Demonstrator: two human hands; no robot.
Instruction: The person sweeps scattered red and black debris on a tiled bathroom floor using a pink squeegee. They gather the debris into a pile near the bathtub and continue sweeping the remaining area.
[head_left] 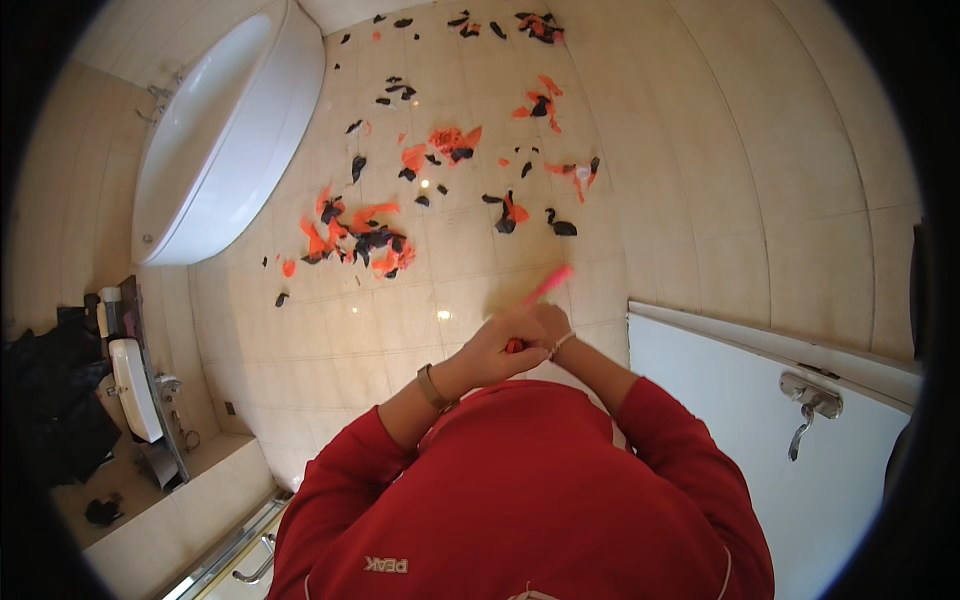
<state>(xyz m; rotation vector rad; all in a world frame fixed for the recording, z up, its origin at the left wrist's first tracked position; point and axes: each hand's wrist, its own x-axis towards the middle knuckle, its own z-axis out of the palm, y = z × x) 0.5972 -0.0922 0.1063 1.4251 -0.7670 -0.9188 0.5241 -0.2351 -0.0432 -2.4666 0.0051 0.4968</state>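
Observation:
My left hand (498, 346), with a watch at its wrist, is closed in front of my body and laid across my right hand (548, 322). A small orange-red end (515, 345) shows between its fingers. My right hand, with a bracelet at the wrist, is partly covered by the left, and its fingers are mostly hidden. From beyond both hands sticks out a narrow bright pink object (549, 284), pointing away and to the right. Whether the pink and orange-red parts belong together, I cannot tell.
Crumpled orange and black scraps (375, 240) are scattered over the tiled floor (400, 325) ahead. A white bathtub (270, 130) stands at the far left. A white washbasin (135, 390) is at the left, and a white door (730, 400) with a metal handle (812, 395) at the right.

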